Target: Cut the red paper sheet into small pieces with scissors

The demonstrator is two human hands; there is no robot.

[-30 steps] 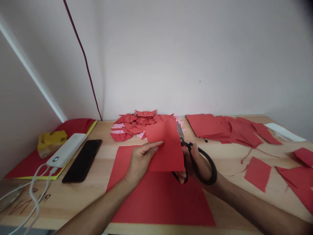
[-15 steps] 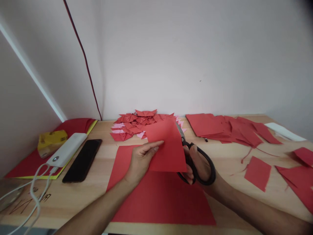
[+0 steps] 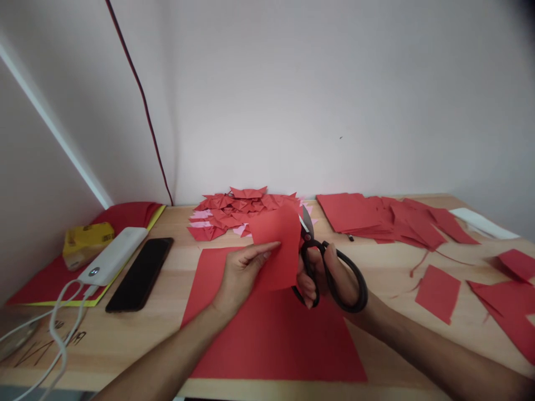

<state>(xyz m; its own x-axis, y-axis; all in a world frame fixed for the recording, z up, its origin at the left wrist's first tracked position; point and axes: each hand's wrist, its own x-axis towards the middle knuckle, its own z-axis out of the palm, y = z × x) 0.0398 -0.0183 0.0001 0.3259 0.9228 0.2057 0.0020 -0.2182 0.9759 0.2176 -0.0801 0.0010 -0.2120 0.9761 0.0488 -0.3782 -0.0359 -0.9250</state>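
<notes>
Scissors (image 3: 309,241) in right grip (image 3: 343,281)

The held red sheet (image 3: 273,250) covers part of the folded-paper pile (image 3: 225,220). Frame edges cut off 2 forearms (image 3: 179,345), the white cables (image 3: 63,351), the dark cord (image 3: 140,89) and the far-right papers (image 3: 512,312). A wall speck (image 3: 341,137) is too small to identify.

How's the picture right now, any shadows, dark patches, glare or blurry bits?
Head view: soft light on the wall, with a faint darker streak, probably a shadow, right of the cable; head view: top right corner dark; head view: held red sheet soft along its top edge, scissors clearer; head view: no strong glare on the phone.
</notes>
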